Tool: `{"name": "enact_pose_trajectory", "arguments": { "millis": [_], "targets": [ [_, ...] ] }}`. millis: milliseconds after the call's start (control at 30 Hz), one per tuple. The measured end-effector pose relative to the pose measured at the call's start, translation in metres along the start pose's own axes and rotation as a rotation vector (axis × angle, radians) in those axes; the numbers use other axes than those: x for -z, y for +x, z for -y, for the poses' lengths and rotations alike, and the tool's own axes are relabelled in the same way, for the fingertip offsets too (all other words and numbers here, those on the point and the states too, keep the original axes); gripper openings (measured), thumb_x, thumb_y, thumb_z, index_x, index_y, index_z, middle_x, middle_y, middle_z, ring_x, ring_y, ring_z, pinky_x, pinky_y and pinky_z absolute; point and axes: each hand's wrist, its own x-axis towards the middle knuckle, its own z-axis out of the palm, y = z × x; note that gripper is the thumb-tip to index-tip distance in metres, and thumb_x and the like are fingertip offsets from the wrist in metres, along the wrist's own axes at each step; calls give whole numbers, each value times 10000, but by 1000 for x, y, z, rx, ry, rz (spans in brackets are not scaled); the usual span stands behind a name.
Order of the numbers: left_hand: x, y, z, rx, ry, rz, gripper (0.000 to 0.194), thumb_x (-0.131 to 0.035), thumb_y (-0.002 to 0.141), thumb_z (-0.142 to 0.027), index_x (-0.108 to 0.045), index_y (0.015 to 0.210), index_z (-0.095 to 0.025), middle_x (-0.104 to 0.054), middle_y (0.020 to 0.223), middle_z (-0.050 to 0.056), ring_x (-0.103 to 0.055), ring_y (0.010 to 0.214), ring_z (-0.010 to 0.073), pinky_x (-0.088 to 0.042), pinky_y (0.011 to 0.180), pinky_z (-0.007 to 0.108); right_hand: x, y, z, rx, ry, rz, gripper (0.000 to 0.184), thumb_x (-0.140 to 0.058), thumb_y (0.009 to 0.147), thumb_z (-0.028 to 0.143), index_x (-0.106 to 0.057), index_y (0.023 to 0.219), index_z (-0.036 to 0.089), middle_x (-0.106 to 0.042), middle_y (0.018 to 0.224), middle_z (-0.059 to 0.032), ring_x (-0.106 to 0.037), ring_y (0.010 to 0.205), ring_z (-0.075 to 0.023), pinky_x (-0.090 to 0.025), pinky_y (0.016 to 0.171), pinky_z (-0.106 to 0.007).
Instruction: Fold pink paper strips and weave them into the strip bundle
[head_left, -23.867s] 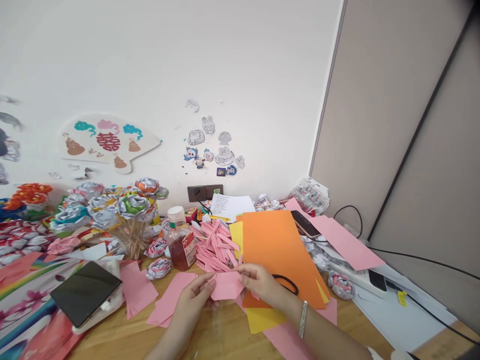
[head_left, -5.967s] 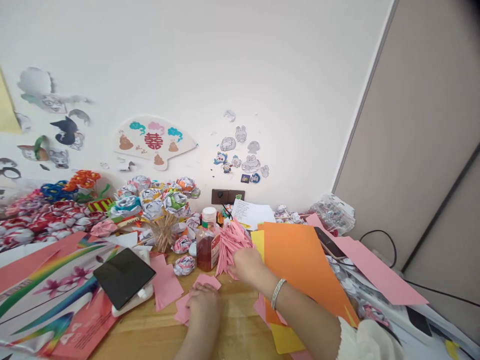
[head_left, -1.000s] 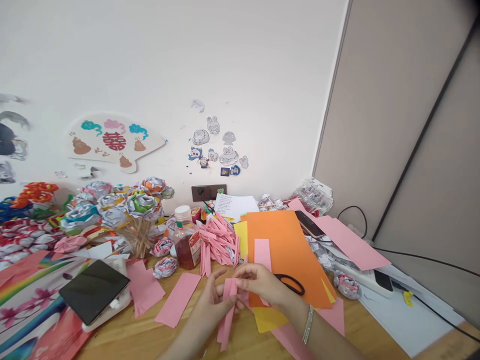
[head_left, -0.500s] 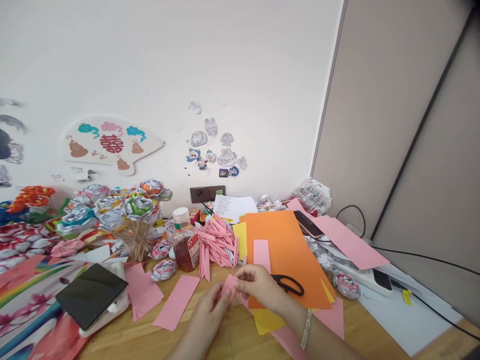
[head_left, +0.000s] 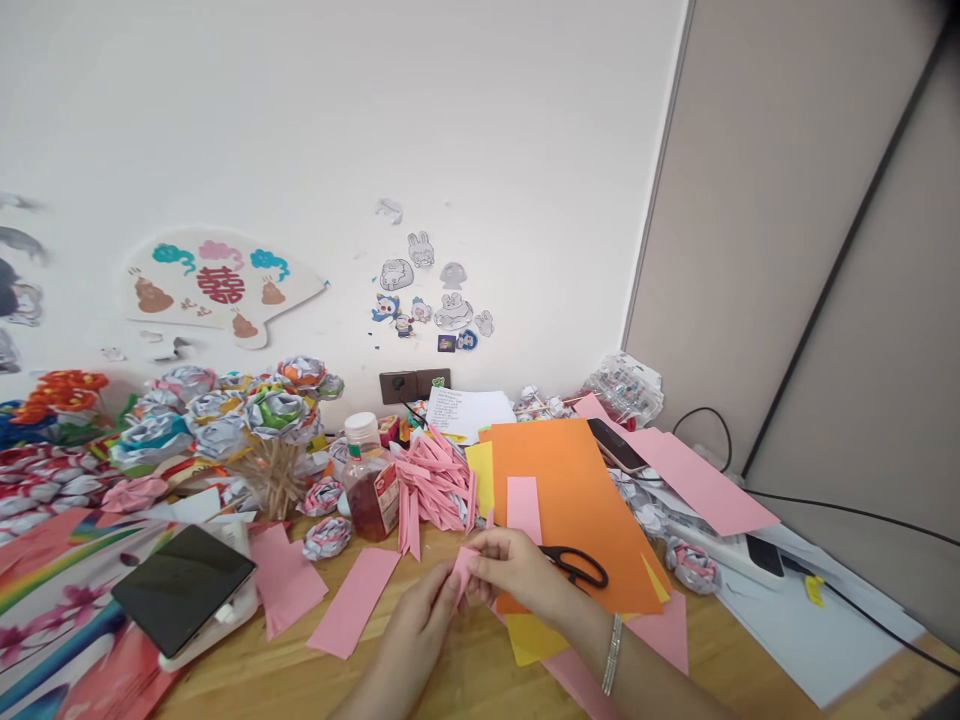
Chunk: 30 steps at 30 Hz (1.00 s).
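Between my two hands is a small piece of pink paper (head_left: 464,566), pinched above the front of the wooden table. My left hand (head_left: 421,612) grips its left side, thumb on top. The fingers of my right hand (head_left: 511,568) press on its upper right side; some fingertips are hidden behind it. Under my right hand lie black-handled scissors (head_left: 588,567) on an orange sheet (head_left: 559,460). A pink strip (head_left: 523,508) rests on that sheet, and another pink strip (head_left: 355,602) lies left of my hands. Beyond them is a heap of folded pink strips (head_left: 436,482).
A bottle of reddish-brown liquid (head_left: 370,490) stands left of the heap. Paper flowers on stems (head_left: 277,430) crowd the back left, behind a dark tablet (head_left: 184,588). To the right are a power strip (head_left: 754,560), cables and white sheets (head_left: 817,640). A phone (head_left: 616,446) lies behind.
The pink paper in my hands is now turned more upright and looks narrower. My fingers have shifted slightly on it. Both hands stay in nearly the same place.
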Motion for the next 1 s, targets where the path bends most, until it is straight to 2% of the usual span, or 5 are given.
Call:
{"name": "enact_pose_trajectory", "arguments": {
  "millis": [167,300,433,633,1000],
  "targets": [
    [1,0,-3,-21,65,-5,258,-459,755,-385,-611,693,-186,-613,657,27,-523,667,205,-387,623,249,-4,-2,4,35,-29,-2,337,-556,697,459,-553,714,122,-533,558,15,-502,488,-76,-404,492,-199],
    [-1,-1,-5,10,53,-22,261,-484,735,-401,-592,622,-192,-545,522,-4,-500,598,194,-371,578,241,-5,-2,3,41,-59,-21,352,-541,701,478,-546,695,126,-525,562,17,-495,492,-74,-399,499,-200],
    [-2,-1,-5,26,53,-36,269,-492,728,-394,-561,561,-195,-521,491,-18,-476,548,175,-346,544,229,-5,-1,-1,34,-77,-30,354,-540,701,482,-547,713,127,-544,582,6,-502,501,-81,-394,497,-204],
    [-2,-1,-2,16,60,-17,275,-471,748,-375,-534,551,-195,-490,450,-30,-449,492,152,-328,511,221,-5,-1,-3,50,-68,-53,351,-536,703,479,-545,698,129,-519,553,17,-482,476,-74,-391,487,-203],
    [-4,-3,-3,87,12,21,301,-447,746,-433,-491,573,-191,-468,407,-51,-446,385,122,-326,401,206,-10,0,-5,33,-80,-122,313,-548,703,442,-517,655,134,-502,507,33,-469,433,-68,-373,447,-192]
  ]
}}
